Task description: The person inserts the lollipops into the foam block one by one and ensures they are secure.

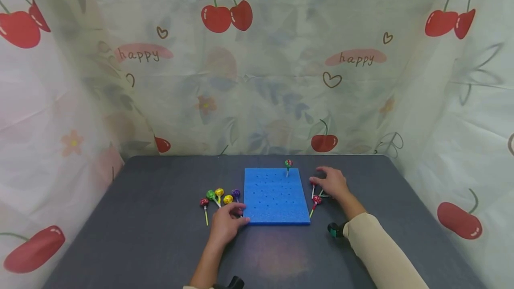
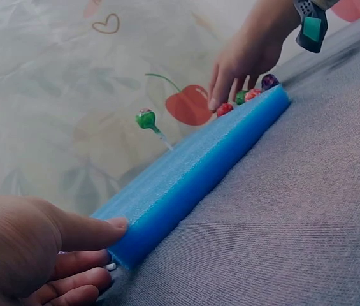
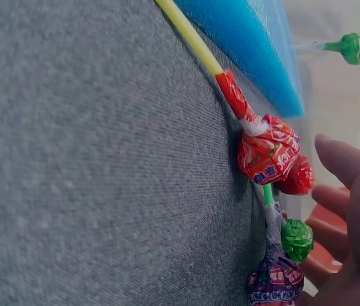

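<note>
A blue foam board (image 1: 276, 197) with small holes lies on the dark table. One green-and-red lollipop (image 1: 288, 164) stands upright near its far right edge. My left hand (image 1: 225, 223) rests at the board's near left corner, thumb on the edge in the left wrist view. Over the lollipops right of the board, my right hand (image 1: 332, 183) has its fingers spread and relaxed. By its fingertips, the right wrist view shows a red lollipop (image 3: 296, 176) and a green one (image 3: 297, 240); nearer the camera are a red-wrapped one (image 3: 269, 150) and a purple one (image 3: 275, 280).
Left of the board lie several lollipops, among them a red one (image 1: 204, 202), a green one (image 1: 210, 195), a yellow one (image 1: 219, 192) and a purple one (image 1: 235, 193). A patterned curtain (image 1: 249, 66) surrounds the dark table (image 1: 160, 235) at the back and sides.
</note>
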`<state>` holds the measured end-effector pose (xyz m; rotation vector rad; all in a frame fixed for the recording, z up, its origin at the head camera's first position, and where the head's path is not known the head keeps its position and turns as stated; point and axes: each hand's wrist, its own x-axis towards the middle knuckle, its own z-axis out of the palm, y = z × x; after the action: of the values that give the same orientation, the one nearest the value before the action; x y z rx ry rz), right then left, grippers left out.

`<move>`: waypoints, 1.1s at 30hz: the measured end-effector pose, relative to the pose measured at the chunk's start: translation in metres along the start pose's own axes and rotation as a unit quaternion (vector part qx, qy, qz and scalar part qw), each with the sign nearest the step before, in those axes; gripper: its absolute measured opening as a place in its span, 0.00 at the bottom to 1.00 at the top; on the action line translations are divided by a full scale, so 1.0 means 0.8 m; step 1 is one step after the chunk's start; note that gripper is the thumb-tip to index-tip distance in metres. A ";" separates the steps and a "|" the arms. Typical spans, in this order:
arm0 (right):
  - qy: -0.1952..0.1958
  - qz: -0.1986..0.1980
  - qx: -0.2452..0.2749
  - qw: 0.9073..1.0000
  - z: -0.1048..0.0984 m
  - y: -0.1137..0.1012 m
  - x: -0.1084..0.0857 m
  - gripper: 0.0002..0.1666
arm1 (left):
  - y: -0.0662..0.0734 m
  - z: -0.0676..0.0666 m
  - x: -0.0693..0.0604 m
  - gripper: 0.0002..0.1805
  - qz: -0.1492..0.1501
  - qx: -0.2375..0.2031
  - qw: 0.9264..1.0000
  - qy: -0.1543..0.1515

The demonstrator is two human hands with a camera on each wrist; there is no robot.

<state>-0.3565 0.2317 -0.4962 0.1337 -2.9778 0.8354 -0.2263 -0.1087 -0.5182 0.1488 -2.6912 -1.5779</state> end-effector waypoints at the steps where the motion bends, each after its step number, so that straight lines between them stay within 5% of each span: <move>1: -0.008 -0.001 -0.007 1.000 0.000 0.001 0.000 0.31 | 0.000 0.000 0.000 0.16 0.000 0.000 1.000 0.000; 8: -0.042 0.006 -0.045 0.998 0.004 0.007 0.005 0.31 | 0.001 -0.001 -0.001 0.16 0.003 0.000 1.000 0.002; 16: -0.022 -0.017 -0.053 0.998 0.005 0.011 0.003 0.23 | 0.002 -0.001 -0.004 0.16 0.007 0.000 1.000 0.007; 25: -0.003 -0.039 0.002 0.999 0.015 -0.001 0.003 0.20 | -0.003 -0.008 -0.004 0.16 -0.005 0.005 1.000 0.016; 33: 0.043 -0.007 0.073 0.996 0.009 -0.005 -0.006 0.21 | -0.001 -0.001 -0.002 0.15 0.007 0.000 1.000 0.006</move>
<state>-0.3514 0.2244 -0.5007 0.1193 -2.8326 1.0286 -0.2250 -0.1095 -0.5188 0.1400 -2.6774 -1.5686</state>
